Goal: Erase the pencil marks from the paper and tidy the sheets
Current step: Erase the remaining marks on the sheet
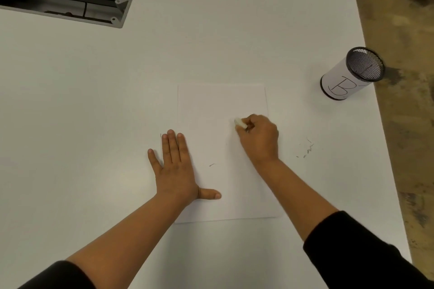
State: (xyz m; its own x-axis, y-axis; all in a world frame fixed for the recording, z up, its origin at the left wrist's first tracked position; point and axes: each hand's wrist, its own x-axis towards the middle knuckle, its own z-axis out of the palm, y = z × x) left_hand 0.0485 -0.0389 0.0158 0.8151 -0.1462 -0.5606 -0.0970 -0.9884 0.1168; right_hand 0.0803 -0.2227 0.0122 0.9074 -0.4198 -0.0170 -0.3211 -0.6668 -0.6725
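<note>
The sheet of paper (223, 148) lay flat on the white bench (94, 101), long axis running away from the person. The right hand (259, 139) was over the sheet's right half, fingers curled round a white eraser (240, 122) whose tip pointed toward the sheet's far-left corner. A small stray mark or crumb (212, 164) sat nearer the sheet's middle, closest to that hand. The left hand (175, 166) pressed flat, fingers straight, on the sheet's left edge, thumb spread onto the paper.
</note>
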